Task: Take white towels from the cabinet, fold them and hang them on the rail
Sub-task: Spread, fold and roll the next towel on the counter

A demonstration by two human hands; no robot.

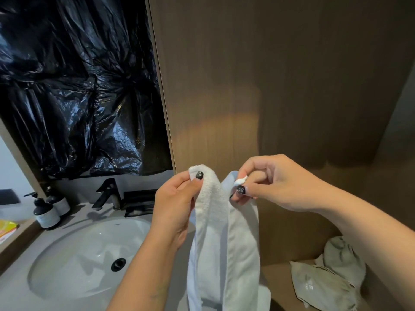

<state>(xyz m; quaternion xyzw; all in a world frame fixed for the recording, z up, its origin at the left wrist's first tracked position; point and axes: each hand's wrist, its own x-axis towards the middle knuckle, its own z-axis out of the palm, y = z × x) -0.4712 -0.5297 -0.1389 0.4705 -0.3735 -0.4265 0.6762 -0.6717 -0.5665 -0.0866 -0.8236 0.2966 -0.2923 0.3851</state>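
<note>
Both hands pinch the top of a white towel [222, 239] hanging near the sink [74, 254]'s right, left hand [175, 205] gripping one corner, right hand [276, 182] nipping the other between thumb and fingertips.

My left hand [177, 205] raised, thumb and fingers pinching a white towel [224, 243] corner, my right hand [276, 185] close beside it, fingertips pinching the other corner, forearms angled inward

Nubby white terry towel [215, 221], soft and matt, centre frame. Upper left, crinkled glossy black plastic sheet [74, 86]; upper right, matt brown wood-grain panel [269, 75]. Lower left, smooth glossy white basin [74, 254].
</note>
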